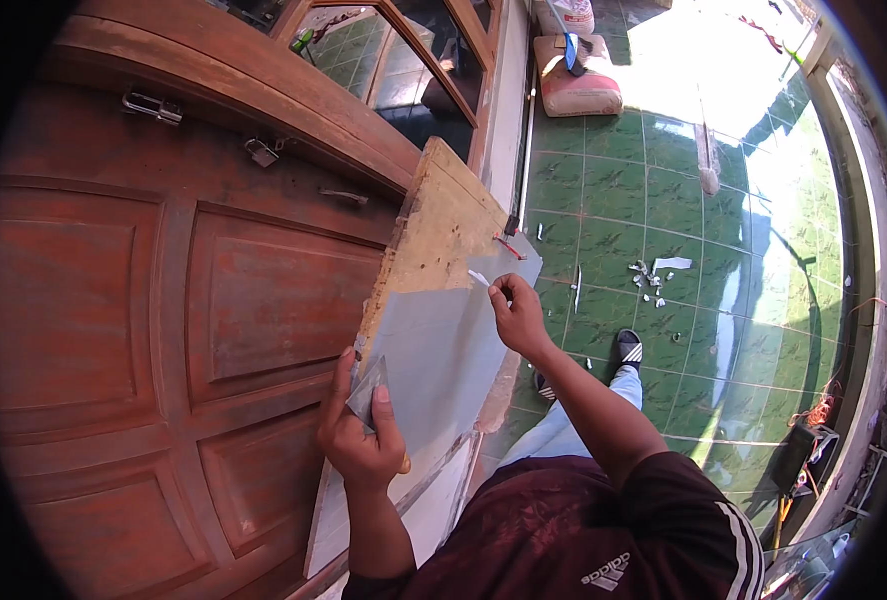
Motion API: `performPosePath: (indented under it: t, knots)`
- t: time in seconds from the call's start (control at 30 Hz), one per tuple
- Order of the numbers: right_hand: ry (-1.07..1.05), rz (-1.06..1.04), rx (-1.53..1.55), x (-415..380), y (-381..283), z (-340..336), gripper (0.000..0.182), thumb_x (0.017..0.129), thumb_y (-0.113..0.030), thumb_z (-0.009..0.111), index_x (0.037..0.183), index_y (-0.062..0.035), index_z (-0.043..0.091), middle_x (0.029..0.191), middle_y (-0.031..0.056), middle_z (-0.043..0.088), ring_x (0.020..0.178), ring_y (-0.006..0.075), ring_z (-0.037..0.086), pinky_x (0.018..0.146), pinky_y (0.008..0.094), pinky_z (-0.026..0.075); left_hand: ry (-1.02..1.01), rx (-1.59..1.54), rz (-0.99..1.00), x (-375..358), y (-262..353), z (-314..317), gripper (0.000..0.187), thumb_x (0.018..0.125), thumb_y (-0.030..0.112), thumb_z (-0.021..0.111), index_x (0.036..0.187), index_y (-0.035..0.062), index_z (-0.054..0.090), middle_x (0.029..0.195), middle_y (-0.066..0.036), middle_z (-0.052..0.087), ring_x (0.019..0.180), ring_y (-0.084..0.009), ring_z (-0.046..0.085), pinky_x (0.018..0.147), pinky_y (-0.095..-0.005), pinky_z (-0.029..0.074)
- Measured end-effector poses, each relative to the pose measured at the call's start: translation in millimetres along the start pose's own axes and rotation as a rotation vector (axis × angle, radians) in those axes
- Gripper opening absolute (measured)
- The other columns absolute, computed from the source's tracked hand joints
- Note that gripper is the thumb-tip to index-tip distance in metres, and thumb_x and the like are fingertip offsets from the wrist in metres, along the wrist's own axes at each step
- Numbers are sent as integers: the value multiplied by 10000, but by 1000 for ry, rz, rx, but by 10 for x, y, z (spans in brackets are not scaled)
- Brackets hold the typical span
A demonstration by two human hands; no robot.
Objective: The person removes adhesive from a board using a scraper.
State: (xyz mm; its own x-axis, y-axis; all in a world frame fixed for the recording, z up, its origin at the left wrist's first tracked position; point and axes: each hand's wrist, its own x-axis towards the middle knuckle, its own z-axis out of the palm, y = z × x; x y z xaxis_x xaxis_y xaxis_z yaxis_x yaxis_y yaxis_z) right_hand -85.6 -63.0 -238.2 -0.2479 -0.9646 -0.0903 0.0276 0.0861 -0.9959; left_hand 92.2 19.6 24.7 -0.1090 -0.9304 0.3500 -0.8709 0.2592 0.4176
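Note:
My left hand (362,438) grips a flat metal scraper blade (368,390) against the lower left edge of a plywood board (442,225). A grey sheet (434,350) covers the lower part of the board; the upper part is bare wood. My right hand (517,313) is at the sheet's upper right edge and pinches a small white strip (480,277) of it between thumb and fingers. The board leans against a brown panelled wooden door (164,300).
A green tiled floor (664,210) lies on the right with white scraps (654,275) on it. Two filled sacks (576,75) sit at the top. My foot in a black sandal (627,350) stands near the board. A padlock (261,152) hangs on the door.

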Motion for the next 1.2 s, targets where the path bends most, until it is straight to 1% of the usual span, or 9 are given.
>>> performPosePath:
  t: [0.27,0.47,0.53,0.63,0.83,0.9,0.97,1.03,1.2]
  knots:
    - [16,118,-100,-243,526,-297,167,1027,-129,699,978,25,658,798,150,650,701,246,613,688,406,506,-2,13,9,2,19,-9,294,1043,108,653,1175,-134,756,1423,-285,705,1242,-402,743,1013,-437,586]
    - [212,366,-384,-335,1588,-984,223,1005,-192,729,1063,22,724,951,229,765,858,364,752,812,470,577,28,24,29,-2,-5,16,282,1005,105,676,1115,-139,768,1428,-264,708,1156,-440,763,958,-458,602]
    - [300,514,-505,-270,1573,-1352,217,970,-187,760,1084,-4,769,946,165,799,866,294,761,820,431,587,30,23,22,-9,4,16,280,1003,103,676,1115,-137,768,1428,-261,708,1155,-440,763,956,-456,602]
    - [485,-63,-685,-101,1891,-1557,198,929,-139,717,1065,-20,797,1081,216,798,1055,387,747,976,480,568,34,25,36,8,-4,25,273,1001,97,677,1119,-131,770,1427,-257,710,1157,-438,762,955,-454,603]
    - [171,119,-558,397,452,-1210,244,871,-41,655,1035,-72,833,1116,190,788,1242,382,678,1071,453,535,32,31,35,2,-2,25,273,994,80,675,1154,-122,766,1422,-246,714,1166,-425,761,965,-453,604]
    - [140,-284,-649,459,313,-913,222,886,-47,650,994,-89,839,1014,174,780,1229,391,678,1063,463,540,30,32,34,-2,-3,22,276,991,74,675,1165,-121,764,1422,-242,714,1169,-422,760,969,-452,604]
    - [28,-246,-466,514,156,-618,181,879,-51,650,863,-95,825,1041,161,777,1255,393,662,1099,489,516,29,32,36,-7,-8,21,279,988,69,675,1174,-119,763,1424,-240,713,1171,-421,759,972,-451,603]
    - [160,-566,-591,480,-67,-407,172,887,-49,654,882,-84,822,1091,123,779,1194,372,685,1054,451,536,27,41,35,-6,-8,18,279,986,68,677,1176,-118,763,1428,-240,711,1171,-424,758,974,-452,603]
    - [70,-42,84,455,-431,-3,92,943,-88,753,943,-23,819,1050,103,796,922,208,759,837,325,588,13,38,19,-7,10,8,285,1029,95,661,1182,-125,758,1422,-275,709,1215,-399,753,990,-439,595]
